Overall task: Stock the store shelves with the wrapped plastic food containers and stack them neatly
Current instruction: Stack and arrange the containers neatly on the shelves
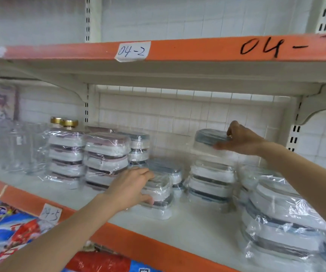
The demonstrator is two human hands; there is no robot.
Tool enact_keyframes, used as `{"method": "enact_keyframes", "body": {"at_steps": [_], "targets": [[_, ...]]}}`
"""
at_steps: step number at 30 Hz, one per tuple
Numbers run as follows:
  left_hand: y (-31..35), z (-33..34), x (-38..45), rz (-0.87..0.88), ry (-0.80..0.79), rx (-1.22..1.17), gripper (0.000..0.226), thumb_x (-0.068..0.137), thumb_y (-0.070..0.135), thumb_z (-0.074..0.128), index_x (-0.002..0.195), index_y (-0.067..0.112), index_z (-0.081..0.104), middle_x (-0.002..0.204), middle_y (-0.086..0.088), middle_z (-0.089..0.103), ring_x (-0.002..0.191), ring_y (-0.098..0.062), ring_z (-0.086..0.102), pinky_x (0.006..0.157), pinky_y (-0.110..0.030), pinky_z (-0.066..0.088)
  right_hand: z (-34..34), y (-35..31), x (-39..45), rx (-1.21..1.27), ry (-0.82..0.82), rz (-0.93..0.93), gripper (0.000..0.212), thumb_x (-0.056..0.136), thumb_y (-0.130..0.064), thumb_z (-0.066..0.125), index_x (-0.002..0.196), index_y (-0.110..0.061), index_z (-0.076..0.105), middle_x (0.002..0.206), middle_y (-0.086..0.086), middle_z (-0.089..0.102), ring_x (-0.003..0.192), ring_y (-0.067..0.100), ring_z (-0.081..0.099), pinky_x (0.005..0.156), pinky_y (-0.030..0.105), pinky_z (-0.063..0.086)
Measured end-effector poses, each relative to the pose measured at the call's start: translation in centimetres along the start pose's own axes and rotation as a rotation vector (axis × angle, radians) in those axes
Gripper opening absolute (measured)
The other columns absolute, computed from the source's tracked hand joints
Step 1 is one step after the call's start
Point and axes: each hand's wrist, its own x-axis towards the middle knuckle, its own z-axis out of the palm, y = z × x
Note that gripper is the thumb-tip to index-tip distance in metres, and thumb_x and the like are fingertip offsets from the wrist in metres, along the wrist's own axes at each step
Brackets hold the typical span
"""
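Held container: a wrapped food container with a grey-blue lid, right of centre in the frame, lid up and tilted slightly toward the camera, its long axis running left to right along the shelf; it is above the grey-lidded stack, and contact with that stack cannot be told.
Right hand: the right hand grips this container at its right end, fingers curled over the lid's edge and thumb under it.
Stack below: a wrapped stack of grey-lidded containers stands upright on the shelf, long axis also left to right.
Low pack: a wrapped pack of containers lies at centre, just left of that stack, its long side facing the camera.
Left hand: the left hand holds the low pack at its left end, fingers over the top and thumb against the front side.
Pink-lidded stacks: two tall wrapped stacks, left of centre, stand side by side, with a grey-lidded stack behind them.
Front right: a larger wrapped stack at lower right, near the shelf's front.
Shelf: a white shelf with an orange edge and a paper label "04-5"; the shelf above carries "04-2".
Far left: clear glassware and gold-capped jars.
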Motion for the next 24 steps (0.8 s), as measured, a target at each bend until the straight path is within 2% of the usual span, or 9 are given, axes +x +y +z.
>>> {"method": "enact_keyframes", "body": {"at_steps": [2,4,7,10,14,17,19,21,24], "targets": [[-0.2,-0.6,0.5,0.033,-0.01,0.053,0.065,0.076,0.06,0.065,0.129,0.025,0.048,0.12,0.011,0.052,0.114,-0.013,0.048,0.083,-0.024,0.035,0.1,-2.0,0.3,0.045,-0.008,-0.07,0.055,0.077,-0.048,0.071,0.105,-0.015,0.037,0.101,0.002,0.05,0.081,0.014,0.049,0.061,0.026,0.038],[-0.3,-0.9,0.9,0.076,-0.023,0.111,0.064,0.074,0.065,0.063,0.123,0.025,0.051,0.113,0.01,0.054,0.107,-0.014,0.051,0.074,-0.025,0.032,1.2,-4.2,0.6,0.034,-0.045,-0.121,0.055,0.076,-0.048,0.071,0.109,-0.019,0.038,0.108,0.0,0.048,0.094,0.018,0.048,0.073,0.029,0.04],[-0.7,-0.8,1.2,0.135,-0.016,0.167,0.067,0.074,0.067,0.061,0.123,0.022,0.052,0.112,0.008,0.054,0.105,-0.016,0.054,0.076,-0.028,0.035,4.0,-6.9,1.8,-0.101,-0.019,-0.135,0.056,0.075,-0.054,0.068,0.112,-0.022,0.04,0.115,-0.001,0.046,0.113,0.022,0.035,0.094,0.039,0.032],[-1.3,-0.7,1.3,0.19,0.016,0.157,0.07,0.075,0.068,0.059,0.127,0.021,0.05,0.114,0.006,0.055,0.108,-0.017,0.053,0.081,-0.029,0.038,6.0,-8.6,3.3,-0.097,-0.05,-0.109,0.058,0.075,-0.055,0.067,0.115,-0.023,0.041,0.117,0.0,0.049,0.111,0.021,0.035,0.09,0.036,0.028],[-2.5,-0.3,1.4,0.234,0.079,0.105,0.068,0.077,0.069,0.056,0.126,0.022,0.052,0.115,0.006,0.056,0.112,-0.018,0.053,0.084,-0.03,0.04,9.2,-9.1,4.7,0.026,-0.26,-0.045,0.047,0.08,-0.044,0.069,0.114,-0.022,0.046,0.118,0.003,0.054,0.099,0.02,0.047,0.082,0.03,0.038],[-2.8,0.4,1.1,0.24,0.132,0.069,0.065,0.079,0.068,0.055,0.125,0.022,0.052,0.118,0.007,0.056,0.112,-0.018,0.052,0.085,-0.031,0.041,10.4,-9.2,5.0,0.023,-0.291,-0.023,0.043,0.081,-0.045,0.068,0.113,-0.026,0.048,0.127,0.002,0.053,0.109,0.022,0.048,0.09,0.033,0.039],[-3.0,1.0,0.9,0.238,0.165,0.039,0.065,0.079,0.067,0.054,0.128,0.023,0.051,0.122,0.008,0.054,0.116,-0.016,0.05,0.088,-0.029,0.04,9.0,-8.7,4.7,0.017,-0.293,0.021,0.054,0.081,-0.048,0.067,0.128,-0.032,0.047,0.14,-0.003,0.042,0.125,0.022,0.041,0.101,0.035,0.031],[-3.2,1.4,0.8,0.232,0.178,0.018,0.064,0.08,0.066,0.054,0.129,0.025,0.049,0.124,0.009,0.053,0.118,-0.016,0.047,0.091,-0.03,0.039,7.0,-7.1,3.8,-0.008,-0.319,0.097,0.072,0.08,-0.05,0.067,0.141,-0.034,0.033,0.151,-0.006,0.027,0.136,0.021,0.03,0.11,0.037,0.024],[-3.3,1.5,0.9,0.231,0.176,0.011,0.063,0.08,0.065,0.055,0.128,0.025,0.049,0.121,0.009,0.053,0.117,-0.017,0.048,0.091,-0.033,0.04,5.4,-3.4,2.6,-0.148,-0.435,0.271,0.093,0.076,-0.05,0.071,0.148,-0.035,0.016,0.157,-0.005,0.012,0.143,0.024,0.018,0.116,0.046,0.016]]}}
